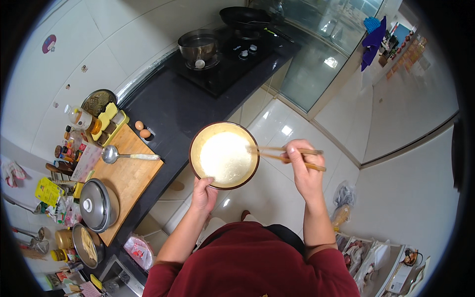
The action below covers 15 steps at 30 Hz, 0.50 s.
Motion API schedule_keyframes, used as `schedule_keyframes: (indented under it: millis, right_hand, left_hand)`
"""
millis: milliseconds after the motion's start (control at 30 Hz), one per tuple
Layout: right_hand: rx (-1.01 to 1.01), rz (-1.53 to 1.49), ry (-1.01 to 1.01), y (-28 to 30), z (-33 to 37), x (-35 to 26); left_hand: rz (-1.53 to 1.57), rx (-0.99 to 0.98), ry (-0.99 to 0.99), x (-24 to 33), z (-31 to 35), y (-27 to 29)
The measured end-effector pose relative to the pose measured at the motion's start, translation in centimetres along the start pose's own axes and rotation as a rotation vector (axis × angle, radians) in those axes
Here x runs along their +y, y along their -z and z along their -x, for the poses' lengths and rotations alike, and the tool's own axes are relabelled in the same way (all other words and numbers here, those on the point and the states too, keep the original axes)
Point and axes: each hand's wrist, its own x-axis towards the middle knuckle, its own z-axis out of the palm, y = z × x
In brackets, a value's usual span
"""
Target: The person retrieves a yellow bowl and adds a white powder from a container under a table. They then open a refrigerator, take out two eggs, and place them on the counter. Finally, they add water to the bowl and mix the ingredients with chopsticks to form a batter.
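My left hand [204,195] grips the near rim of a round bowl [196,157], brown outside and cream inside, held in front of my body over the floor. A pale, creamy liquid [225,159] covers the bowl's bottom; strong light washes out its surface. In my right hand [303,168] is a pair of wooden chopsticks [279,154]. Their tips reach over the bowl's right rim and blur there, so I cannot tell how deep they dip. The right fingers are wrapped round the thick ends.
On the dark counter [163,106] to the left lie a cutting board [136,180], a ladle [111,155], a lidded pot [99,205] and brown eggs [142,129]. Farther back, a steel pot [198,47] and a black pan [245,16] stand on the stove [217,81]. A storage rack [386,267] stands at right.
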Motion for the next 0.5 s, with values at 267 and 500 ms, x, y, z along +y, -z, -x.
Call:
schedule_keyframes:
  millis: [267,500]
  right_hand:
    - [-0.017,0.060,0.011,0.8,1.5,-0.6]
    - [-0.080,0.043,-0.035,-0.5,1.6,-0.8]
  left_hand:
    - [-0.045,0.000,0.002,0.1,1.0,-0.3]
    - [-0.049,0.009,-0.006,0.7,1.3,0.7]
